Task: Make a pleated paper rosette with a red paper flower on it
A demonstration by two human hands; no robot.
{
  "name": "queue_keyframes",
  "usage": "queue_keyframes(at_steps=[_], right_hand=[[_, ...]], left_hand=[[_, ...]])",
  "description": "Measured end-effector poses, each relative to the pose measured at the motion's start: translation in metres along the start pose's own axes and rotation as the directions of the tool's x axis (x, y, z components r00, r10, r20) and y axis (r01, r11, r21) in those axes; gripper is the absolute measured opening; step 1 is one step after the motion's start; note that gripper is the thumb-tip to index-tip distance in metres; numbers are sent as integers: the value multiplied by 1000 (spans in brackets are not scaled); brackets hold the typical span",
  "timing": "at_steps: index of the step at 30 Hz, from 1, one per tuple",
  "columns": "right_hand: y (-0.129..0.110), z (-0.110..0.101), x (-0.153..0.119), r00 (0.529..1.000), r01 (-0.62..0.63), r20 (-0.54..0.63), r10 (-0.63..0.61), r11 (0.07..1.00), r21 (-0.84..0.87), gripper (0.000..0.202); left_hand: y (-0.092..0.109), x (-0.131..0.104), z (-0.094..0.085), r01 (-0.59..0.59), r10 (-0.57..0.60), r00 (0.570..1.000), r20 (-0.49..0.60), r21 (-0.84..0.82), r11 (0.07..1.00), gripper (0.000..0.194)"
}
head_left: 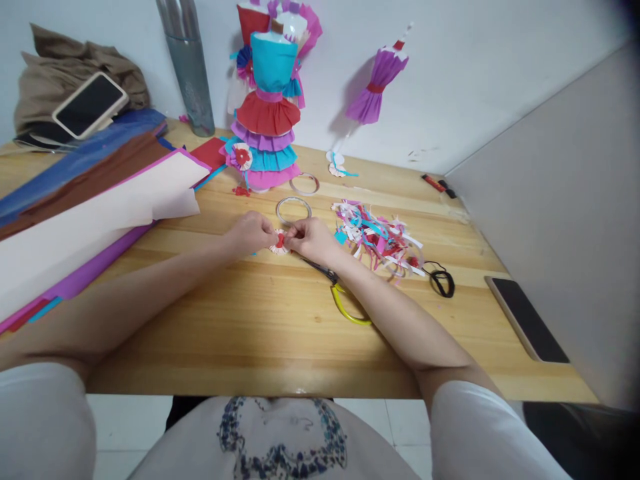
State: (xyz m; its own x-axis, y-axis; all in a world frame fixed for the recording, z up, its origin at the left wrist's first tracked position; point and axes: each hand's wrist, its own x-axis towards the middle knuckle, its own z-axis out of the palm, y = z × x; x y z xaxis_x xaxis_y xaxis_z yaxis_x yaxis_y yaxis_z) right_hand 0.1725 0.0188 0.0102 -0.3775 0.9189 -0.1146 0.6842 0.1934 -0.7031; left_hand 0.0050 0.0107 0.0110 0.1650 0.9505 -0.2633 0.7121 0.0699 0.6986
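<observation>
Between my two hands is a small white pleated paper rosette (278, 248) with a red paper bow (281, 239) at its middle. My left hand (255, 231) pinches it from the left side, fingertips pressed together. From the other side my right hand (314, 240) pinches at the bow's right edge. Scissors with yellow handles (345, 311) lie under my right wrist, their dark blades pointing toward the rosette. Just behind my hands a roll of clear tape (294, 211) lies flat, and a second tape roll (305, 184) is farther back.
A ruffled paper dress (270, 113) on a form stands at the back, near a steel bottle (193, 80). A purple paper dress (373, 90) leans by the wall. Paper scraps (377, 237) are heaped right; crepe sheets (100, 207) lie left. A phone (525, 319) rests far right.
</observation>
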Motion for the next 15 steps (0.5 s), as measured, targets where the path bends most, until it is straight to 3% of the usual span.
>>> queue_keyframes(at_steps=[7,15], right_hand=[[3,3,1,1000,0,-25,-3,993,-116,10],[6,4,2,1000,-4,-22,2,998,-67,11]], left_hand=[[2,1,0,-8,8,1000,5,49,999,17],[-4,4,-4,6,-6,1000,25,-25,1000,13]])
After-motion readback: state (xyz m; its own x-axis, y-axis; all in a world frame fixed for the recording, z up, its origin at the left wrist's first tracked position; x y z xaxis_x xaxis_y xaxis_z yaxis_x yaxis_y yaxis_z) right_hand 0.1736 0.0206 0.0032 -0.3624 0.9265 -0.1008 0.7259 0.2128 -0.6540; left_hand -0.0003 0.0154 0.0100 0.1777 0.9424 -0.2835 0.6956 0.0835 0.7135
